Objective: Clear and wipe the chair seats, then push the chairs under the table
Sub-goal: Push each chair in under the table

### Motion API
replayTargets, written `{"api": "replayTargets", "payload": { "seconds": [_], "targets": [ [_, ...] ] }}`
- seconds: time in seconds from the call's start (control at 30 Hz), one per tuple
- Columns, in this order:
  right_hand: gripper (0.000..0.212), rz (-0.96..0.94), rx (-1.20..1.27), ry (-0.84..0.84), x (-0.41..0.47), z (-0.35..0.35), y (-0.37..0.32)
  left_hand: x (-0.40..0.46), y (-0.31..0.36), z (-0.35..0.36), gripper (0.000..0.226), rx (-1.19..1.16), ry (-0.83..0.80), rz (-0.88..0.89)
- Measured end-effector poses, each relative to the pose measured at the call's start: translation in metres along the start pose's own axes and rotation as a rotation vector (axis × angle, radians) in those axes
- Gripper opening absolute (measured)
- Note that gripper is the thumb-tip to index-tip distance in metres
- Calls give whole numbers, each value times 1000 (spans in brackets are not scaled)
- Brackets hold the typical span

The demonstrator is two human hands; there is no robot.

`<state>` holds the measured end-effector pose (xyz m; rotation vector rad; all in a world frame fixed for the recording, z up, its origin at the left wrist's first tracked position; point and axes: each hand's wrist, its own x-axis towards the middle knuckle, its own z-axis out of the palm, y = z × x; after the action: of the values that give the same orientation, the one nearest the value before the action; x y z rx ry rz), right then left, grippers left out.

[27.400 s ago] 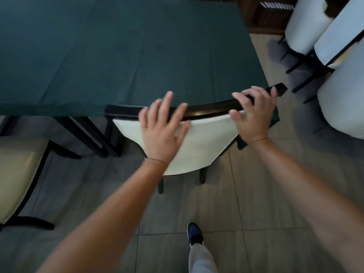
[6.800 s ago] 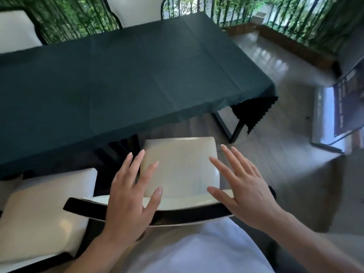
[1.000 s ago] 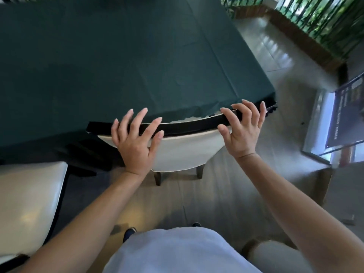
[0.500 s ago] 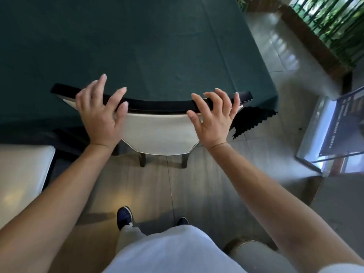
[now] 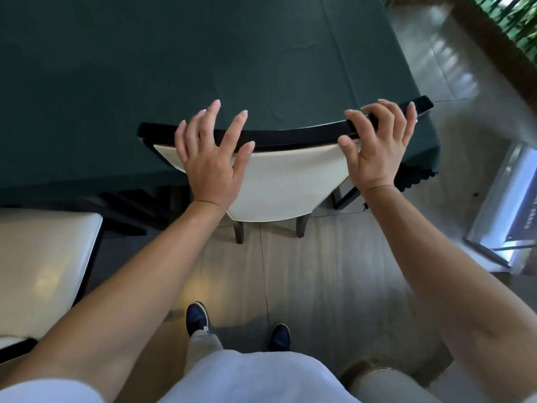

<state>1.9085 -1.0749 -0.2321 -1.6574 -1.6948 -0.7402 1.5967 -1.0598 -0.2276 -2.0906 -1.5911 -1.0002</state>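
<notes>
A chair with a cream padded back and a black top rail stands pushed in against the table with the dark green cloth. Its seat is hidden under the tabletop, and only the back legs show. My left hand lies on the left part of the rail with fingers spread and partly lifted, the palm against the cream back. My right hand curls over the right end of the rail, thumb pressed on the cream padding.
A second cream chair seat sticks out from the table at the left. A glossy floor sign stand leans at the right. A wooden planter border runs along the top right. My feet stand on grey floor tiles behind the chair.
6.8 s ago the seat stood out from the table; it now sits under the table. Over the last half second my left hand has slid inward along the rail and spread its fingers.
</notes>
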Motion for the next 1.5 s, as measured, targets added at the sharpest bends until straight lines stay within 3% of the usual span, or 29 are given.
{"api": "replayTargets", "payload": {
  "seconds": [0.27,0.5,0.77,0.9,1.07,1.17,1.23,1.4,1.5],
  "targets": [
    [51,56,-3,-15,-9,10,-41,2,-42,7,47,25,10,47],
    [54,-51,9,-15,7,20,1,10,-14,11,43,26,-30,13],
    [50,0,-4,-63,6,11,1,10,-5,15,40,29,-26,0],
    [48,17,0,-203,16,-6,-6,16,-6,5,40,42,-107,-3],
    [55,56,13,-534,31,-50,-14,25,3,-27,43,-12,-296,-16],
    [55,271,60,-691,46,-78,-34,31,0,-53,42,-154,-430,-23],
    [58,450,138,-709,58,-97,-58,35,-14,-76,42,-252,-469,-11],
    [53,551,320,-626,90,-131,-137,56,-84,-146,34,-464,-378,-91],
    [39,767,628,-530,99,-140,-189,61,-133,-181,32,-469,-252,-124]
  ]
}}
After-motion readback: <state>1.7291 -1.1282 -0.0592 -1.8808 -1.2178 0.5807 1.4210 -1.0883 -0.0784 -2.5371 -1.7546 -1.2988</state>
